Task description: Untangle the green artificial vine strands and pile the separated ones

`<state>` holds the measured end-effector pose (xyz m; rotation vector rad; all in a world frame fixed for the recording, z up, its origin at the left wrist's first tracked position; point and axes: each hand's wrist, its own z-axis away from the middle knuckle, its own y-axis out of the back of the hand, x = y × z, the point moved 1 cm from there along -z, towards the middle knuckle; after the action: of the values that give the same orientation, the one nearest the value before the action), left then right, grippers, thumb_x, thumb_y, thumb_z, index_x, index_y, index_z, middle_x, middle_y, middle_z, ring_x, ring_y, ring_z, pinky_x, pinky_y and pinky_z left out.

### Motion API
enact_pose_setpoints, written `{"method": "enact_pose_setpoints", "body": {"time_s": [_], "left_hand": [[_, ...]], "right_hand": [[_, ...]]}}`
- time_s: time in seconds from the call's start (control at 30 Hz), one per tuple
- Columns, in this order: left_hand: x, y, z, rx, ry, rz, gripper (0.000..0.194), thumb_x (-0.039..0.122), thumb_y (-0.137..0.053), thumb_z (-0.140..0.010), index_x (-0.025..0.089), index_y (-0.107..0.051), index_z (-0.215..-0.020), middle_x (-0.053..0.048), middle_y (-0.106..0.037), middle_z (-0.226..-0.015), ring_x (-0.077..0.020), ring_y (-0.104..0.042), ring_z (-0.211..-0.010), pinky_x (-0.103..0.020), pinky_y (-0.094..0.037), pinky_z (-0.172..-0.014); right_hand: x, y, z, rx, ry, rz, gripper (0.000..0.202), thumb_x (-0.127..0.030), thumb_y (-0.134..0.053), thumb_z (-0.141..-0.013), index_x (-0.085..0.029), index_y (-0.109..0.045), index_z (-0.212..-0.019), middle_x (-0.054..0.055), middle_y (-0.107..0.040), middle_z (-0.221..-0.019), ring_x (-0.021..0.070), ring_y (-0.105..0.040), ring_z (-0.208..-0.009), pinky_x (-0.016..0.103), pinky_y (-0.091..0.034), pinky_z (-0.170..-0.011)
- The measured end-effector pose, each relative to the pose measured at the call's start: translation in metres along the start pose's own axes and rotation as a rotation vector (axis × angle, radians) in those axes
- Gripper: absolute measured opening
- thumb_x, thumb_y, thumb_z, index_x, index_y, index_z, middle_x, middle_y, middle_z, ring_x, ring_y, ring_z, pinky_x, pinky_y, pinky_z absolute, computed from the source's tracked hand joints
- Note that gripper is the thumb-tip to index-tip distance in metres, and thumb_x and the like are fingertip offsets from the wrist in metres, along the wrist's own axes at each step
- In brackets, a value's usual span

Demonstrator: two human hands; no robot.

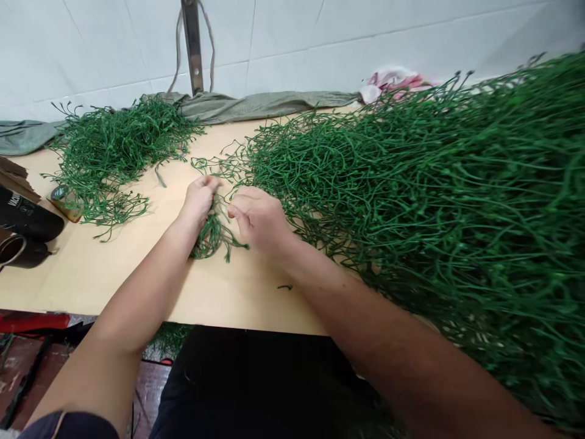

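Observation:
Long green stalks with small bud tips lie in a big heap [388, 177] that fills the right side of the table. A small bunch of these stalks [211, 236] rests at the middle, beside and partly under my left hand [201, 196], whose fingers are bent round its upper end. My right hand [256, 214] is just right of the bunch, fingers curled and thumb pressed in, near thin stalks; what it pinches is too small to make out. A pile of cut stalk tips [123, 143] sits at the back left.
At the left edge stand a black cylinder [30, 213], a dark mug [27, 251] and a small jar [66, 202]. Grey-green cloth [256, 105] and a pink-white cloth [395, 82] lie along the wall. One short stalk piece [284, 287] lies near the front edge.

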<state>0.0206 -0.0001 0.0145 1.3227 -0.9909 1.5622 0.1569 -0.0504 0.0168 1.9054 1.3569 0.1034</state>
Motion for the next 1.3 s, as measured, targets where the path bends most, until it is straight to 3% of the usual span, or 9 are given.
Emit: {"method": "enact_pose_setpoints", "body": {"time_s": [0.13, 0.27, 0.37, 0.47, 0.57, 0.7, 0.83, 1.13, 1.3], "left_hand": [[0.006, 0.026, -0.014, 0.250, 0.032, 0.156, 0.024, 0.012, -0.033, -0.089, 0.016, -0.039, -0.066, 0.009, -0.031, -0.044, -0.0020, -0.029, -0.034, -0.015, -0.024, -0.038], [0.008, 0.028, -0.008, 0.026, 0.011, 0.172, 0.018, 0.014, -0.041, -0.087, 0.014, -0.046, -0.069, 0.007, -0.039, -0.050, -0.0015, -0.038, -0.038, -0.014, -0.026, -0.038], [0.005, 0.017, -0.001, -0.107, 0.009, 0.094, 0.014, 0.014, -0.048, -0.084, 0.012, -0.052, -0.071, 0.006, -0.044, -0.053, -0.0011, -0.042, -0.039, -0.014, -0.026, -0.038], [0.002, 0.010, 0.002, -0.168, -0.012, 0.066, 0.011, 0.014, -0.051, -0.081, 0.012, -0.056, -0.071, 0.005, -0.046, -0.055, -0.0008, -0.042, -0.040, -0.013, -0.027, -0.039], [0.002, 0.007, 0.004, -0.201, -0.022, 0.056, 0.012, 0.017, -0.054, -0.080, 0.013, -0.057, -0.070, 0.005, -0.047, -0.055, -0.0014, -0.042, -0.042, -0.013, -0.028, -0.040], [0.003, 0.002, 0.012, -0.249, -0.024, 0.023, 0.011, 0.021, -0.058, -0.078, 0.014, -0.059, -0.070, 0.005, -0.049, -0.055, -0.0016, -0.041, -0.043, -0.013, -0.029, -0.042], [0.004, -0.005, 0.018, -0.305, -0.032, 0.013, 0.010, 0.017, -0.056, -0.079, 0.013, -0.059, -0.071, 0.004, -0.051, -0.055, -0.0018, -0.043, -0.045, -0.013, -0.032, -0.044], [0.003, -0.002, 0.015, -0.245, -0.009, 0.025, 0.013, 0.015, -0.054, -0.080, 0.013, -0.054, -0.067, 0.006, -0.041, -0.046, -0.0009, -0.035, -0.037, -0.012, -0.019, -0.036], [0.004, 0.000, 0.005, -0.072, 0.035, -0.010, 0.020, 0.011, -0.047, -0.081, 0.013, -0.048, -0.062, 0.007, -0.038, -0.044, -0.0009, -0.030, -0.033, -0.014, -0.018, -0.035]], "right_hand": [[-0.020, -0.005, 0.000, -0.058, 0.195, -0.056, 0.027, -0.013, -0.037, -0.084, -0.018, -0.052, -0.062, 0.004, -0.053, -0.067, 0.0149, -0.047, -0.069, 0.027, -0.038, -0.065], [0.019, -0.001, -0.002, 0.073, -0.168, 0.049, 0.029, -0.019, -0.033, -0.087, -0.016, -0.059, -0.073, 0.009, -0.055, -0.078, 0.0180, -0.050, -0.078, 0.033, -0.042, -0.074], [0.059, 0.014, 0.002, 0.240, -0.467, 0.227, 0.028, -0.028, -0.044, -0.083, -0.013, -0.059, -0.102, 0.015, -0.053, -0.098, 0.0256, -0.048, -0.096, 0.044, -0.040, -0.087], [0.068, 0.024, 0.005, 0.323, -0.568, 0.316, 0.050, -0.034, -0.051, -0.079, -0.007, -0.048, -0.121, 0.022, -0.044, -0.117, 0.0332, -0.039, -0.112, 0.052, -0.032, -0.095], [0.050, 0.014, 0.003, 0.229, -0.460, 0.190, 0.051, -0.039, -0.050, -0.080, -0.007, -0.048, -0.120, 0.021, -0.047, -0.114, 0.0323, -0.041, -0.111, 0.051, -0.033, -0.095], [0.030, -0.010, 0.001, 0.015, -0.384, -0.078, 0.028, -0.037, -0.052, -0.080, -0.015, -0.058, -0.095, 0.012, -0.059, -0.089, 0.0221, -0.052, -0.084, 0.038, -0.043, -0.080], [0.026, -0.015, 0.002, -0.081, -0.397, -0.090, 0.016, -0.028, -0.049, -0.081, -0.018, -0.056, -0.072, 0.005, -0.057, -0.071, 0.0164, -0.049, -0.069, 0.029, -0.039, -0.067], [0.018, -0.006, -0.002, 0.209, -0.263, -0.080, 0.024, -0.024, -0.039, -0.086, -0.018, -0.057, -0.071, 0.010, -0.059, -0.086, 0.0192, -0.053, -0.087, 0.033, -0.043, -0.083], [-0.008, 0.001, 0.000, 0.066, -0.088, -0.149, 0.027, -0.021, -0.033, -0.088, -0.020, -0.057, -0.076, 0.008, -0.065, -0.085, 0.0174, -0.058, -0.086, 0.031, -0.046, -0.081]]}}
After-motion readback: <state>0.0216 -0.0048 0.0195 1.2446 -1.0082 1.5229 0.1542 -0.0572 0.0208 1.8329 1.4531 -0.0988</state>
